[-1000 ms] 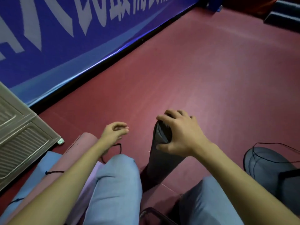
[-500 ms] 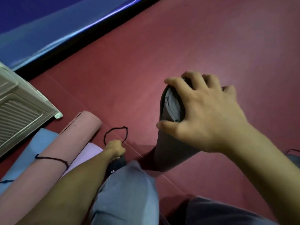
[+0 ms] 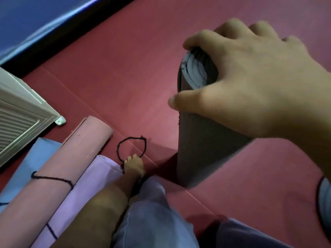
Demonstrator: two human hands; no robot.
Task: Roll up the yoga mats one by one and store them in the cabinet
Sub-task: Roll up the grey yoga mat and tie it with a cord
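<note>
A dark grey rolled yoga mat point(image 3: 200, 151) stands on end on the red floor. My right hand point(image 3: 254, 83) grips its top end from above. Down at floor level my left hand point(image 3: 134, 165) pinches a black string loop point(image 3: 131, 145) that lies on the floor. To the left lie three rolled mats side by side: a pink one point(image 3: 71, 158) tied with black string, a lilac one point(image 3: 84, 194) and a blue one point(image 3: 34, 163). A corner of the beige louvred cabinet door point(image 3: 21, 122) shows at the left edge.
A blue banner wall with a black base strip point(image 3: 53, 38) runs along the far left. Another dark rolled mat end point(image 3: 325, 203) shows at the right edge. My knees in light blue trousers point(image 3: 152, 217) fill the bottom of the view.
My left hand went down to the floor and took hold of the black string loop. The view has tilted down and closer; my right hand stays on the grey mat's top.
</note>
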